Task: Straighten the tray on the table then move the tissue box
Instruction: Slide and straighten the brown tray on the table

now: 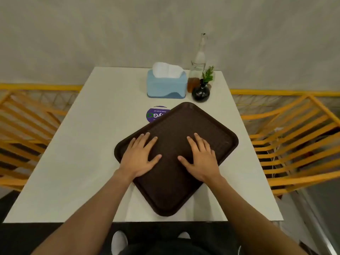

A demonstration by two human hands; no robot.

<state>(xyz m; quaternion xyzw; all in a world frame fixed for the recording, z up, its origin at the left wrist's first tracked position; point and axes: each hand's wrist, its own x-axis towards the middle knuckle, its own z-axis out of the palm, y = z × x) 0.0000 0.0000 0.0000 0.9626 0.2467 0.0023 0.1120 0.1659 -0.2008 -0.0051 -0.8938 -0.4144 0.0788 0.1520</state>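
A dark brown tray (pixel 176 129) lies on the white table (pixel 82 144), turned askew so its corners point toward the near and far edges. My left hand (pixel 139 157) rests flat on the tray's left part, fingers spread. My right hand (pixel 200 159) lies flat on its right part, fingers spread too. Neither hand grips anything. A light blue tissue box (pixel 166 85) with white tissue sticking out of the top stands at the far side of the table, beyond the tray and apart from it.
To the right of the tissue box stand a clear glass bottle (pixel 198 57), a small jar of amber liquid (pixel 193 84) and a black round vase (pixel 201 93) with a green sprig. The tray half covers a purple round sticker (pixel 153 114). Orange slatted chairs (pixel 294 144) flank the table.
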